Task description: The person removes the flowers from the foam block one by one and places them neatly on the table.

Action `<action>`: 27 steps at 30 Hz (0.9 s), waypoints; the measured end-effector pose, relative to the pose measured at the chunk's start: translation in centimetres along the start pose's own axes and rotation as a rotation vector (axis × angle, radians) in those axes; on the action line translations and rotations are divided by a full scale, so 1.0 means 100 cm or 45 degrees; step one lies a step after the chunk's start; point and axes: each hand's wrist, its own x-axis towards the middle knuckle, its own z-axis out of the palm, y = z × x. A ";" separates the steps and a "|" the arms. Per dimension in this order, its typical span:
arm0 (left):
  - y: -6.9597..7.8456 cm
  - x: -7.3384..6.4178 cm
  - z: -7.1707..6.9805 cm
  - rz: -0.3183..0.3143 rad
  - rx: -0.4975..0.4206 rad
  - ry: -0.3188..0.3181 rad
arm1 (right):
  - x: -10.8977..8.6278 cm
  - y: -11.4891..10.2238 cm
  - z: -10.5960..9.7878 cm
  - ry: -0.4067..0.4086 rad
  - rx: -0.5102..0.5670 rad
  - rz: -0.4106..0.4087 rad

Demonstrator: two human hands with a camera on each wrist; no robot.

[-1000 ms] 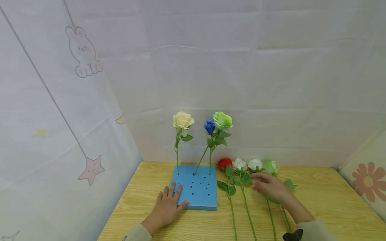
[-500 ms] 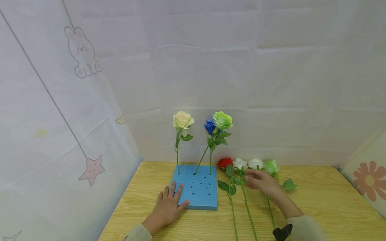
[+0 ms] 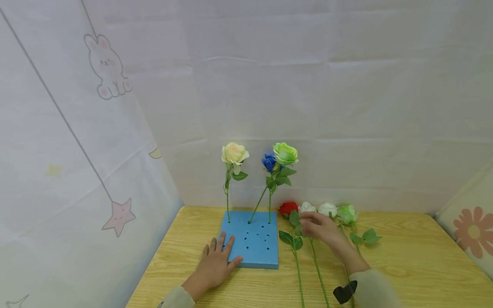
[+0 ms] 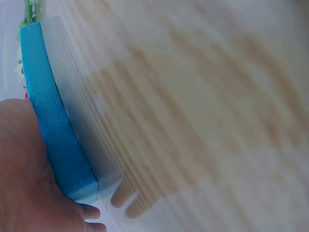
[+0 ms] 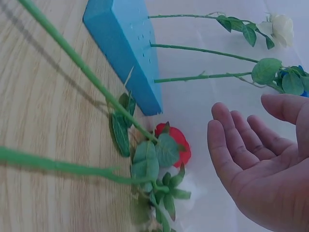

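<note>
My left hand (image 3: 213, 267) rests with spread fingers on the front left part of a blue board (image 3: 256, 258) with several small holes. Upright in its back holes stand a cream rose (image 3: 234, 154) and a light green rose (image 3: 286, 153); a blue rose (image 3: 268, 162) leans to the right. My right hand (image 3: 325, 235) is over the leaves of a white rose (image 3: 307, 207) lying right of the board. In the right wrist view its fingers (image 5: 231, 140) are loosely bent and hold nothing. A red rose (image 3: 288, 208) lies just left of that white one.
Another white rose (image 3: 327, 208) and a pale green rose (image 3: 348, 214) lie farther right, stems pointing to the front of the wooden table (image 3: 416, 256). A white cloth backdrop (image 3: 346, 107) hangs behind the table, and printed cloth walls flank it.
My right hand has moved left, from over the stems of the right-hand roses to the left white rose, near the red one. The left hand has stayed on the board.
</note>
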 end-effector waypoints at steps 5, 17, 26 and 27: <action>-0.003 0.002 0.004 0.005 0.009 -0.002 | 0.009 -0.003 0.013 0.007 0.039 -0.042; -0.005 0.004 0.008 0.003 0.013 -0.007 | 0.030 -0.002 0.037 0.060 0.133 -0.046; -0.006 0.003 0.006 0.004 0.023 -0.002 | 0.044 -0.003 0.052 0.072 0.190 -0.064; -0.006 0.004 0.006 0.003 0.020 -0.003 | 0.045 -0.004 0.053 0.073 0.199 -0.063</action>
